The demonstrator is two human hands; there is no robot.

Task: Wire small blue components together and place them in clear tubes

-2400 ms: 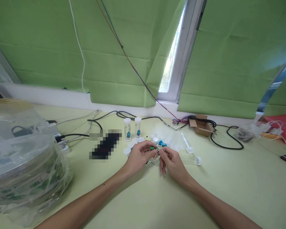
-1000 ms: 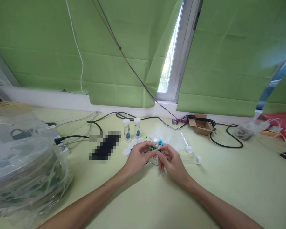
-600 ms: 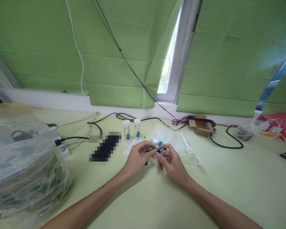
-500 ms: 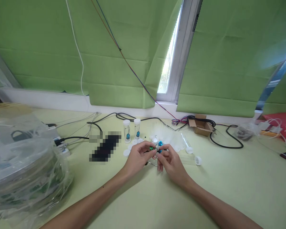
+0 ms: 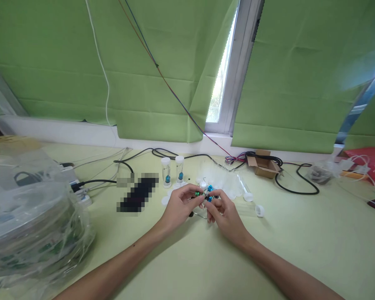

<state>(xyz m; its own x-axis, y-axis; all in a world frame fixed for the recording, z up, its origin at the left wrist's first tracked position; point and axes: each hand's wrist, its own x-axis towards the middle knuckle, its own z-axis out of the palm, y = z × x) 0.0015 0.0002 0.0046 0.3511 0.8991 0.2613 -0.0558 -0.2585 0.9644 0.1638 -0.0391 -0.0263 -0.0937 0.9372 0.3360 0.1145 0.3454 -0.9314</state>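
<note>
Compared with the frame from a second ago, a blue spot [image 5: 209,199] is now showing between the fingertips of the right hand [image 5: 224,207], where a dark one was; the left hand [image 5: 181,205] is keeping nearly the same place. Left hand: thumb and forefinger are closing on a small green piece [image 5: 197,193]. Right hand: fingers are curling, thumb and forefinger slightly parted, meeting the left fingertips; whether they are gripping the blue spot, cannot tell. The green piece is looking shiny, mostly hidden by fingers, and is sitting above the table [image 5: 187,262], in front of two capped clear tubes [image 5: 166,168] standing upright.
</note>
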